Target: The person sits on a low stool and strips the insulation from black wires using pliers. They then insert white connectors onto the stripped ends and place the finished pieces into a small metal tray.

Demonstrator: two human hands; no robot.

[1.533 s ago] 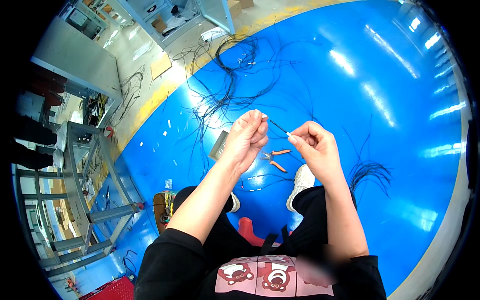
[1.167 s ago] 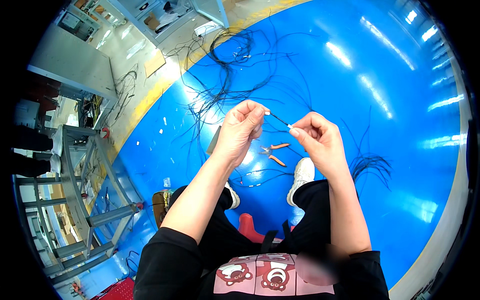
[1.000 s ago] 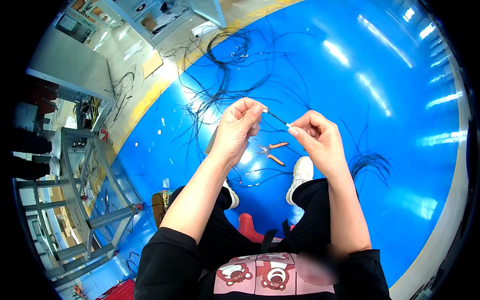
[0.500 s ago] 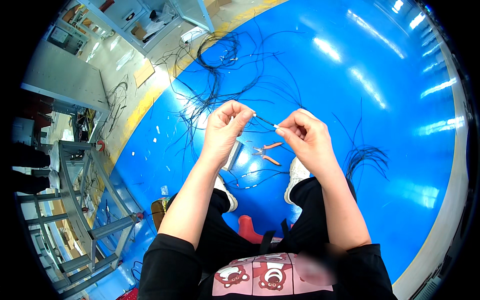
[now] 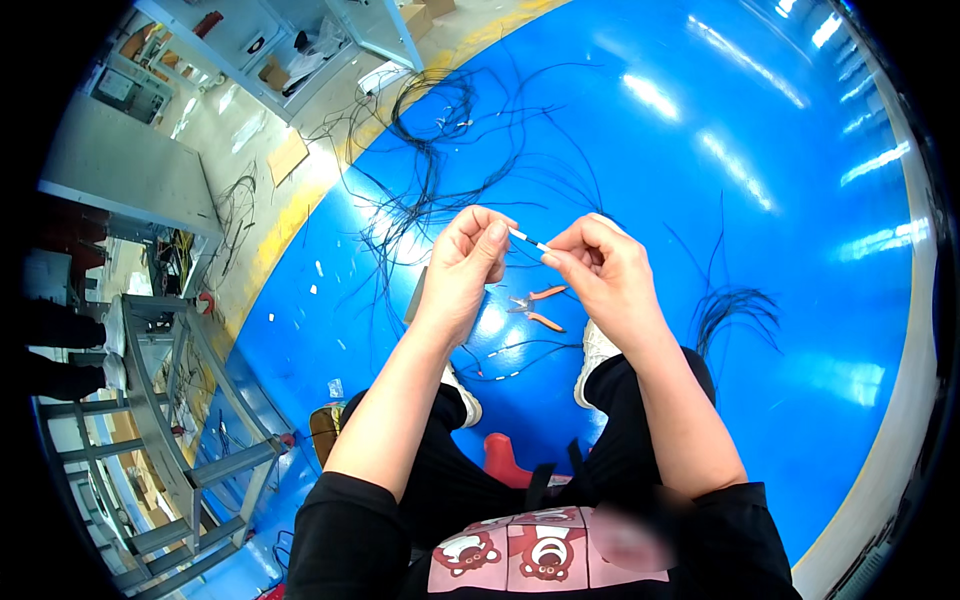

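Observation:
A short stretch of black wire (image 5: 530, 241) with white sleeves near its two ends runs between my hands. My left hand (image 5: 465, 265) is closed, pinching one end between thumb and fingers. With thumb and forefinger, my right hand (image 5: 608, 272) pinches the other end. Below them on the floor lie orange-handled pliers (image 5: 520, 304), their handles spread. Nearer my feet are black wires (image 5: 540, 347) carrying small white sleeves. A grey box-like thing (image 5: 416, 294) is mostly hidden behind my left hand.
Beyond my hands sprawls a large tangle of black wires (image 5: 425, 165) on the blue floor. A smaller wire bundle (image 5: 738, 312) lies at the right. To the left stand a grey metal frame (image 5: 232, 462) and open cabinets (image 5: 375, 35). Another person's feet (image 5: 113, 345) show at far left.
My hands have come slightly closer together, and more white shows on the wire between them. The grey box-like thing now appears left of my left wrist instead of right.

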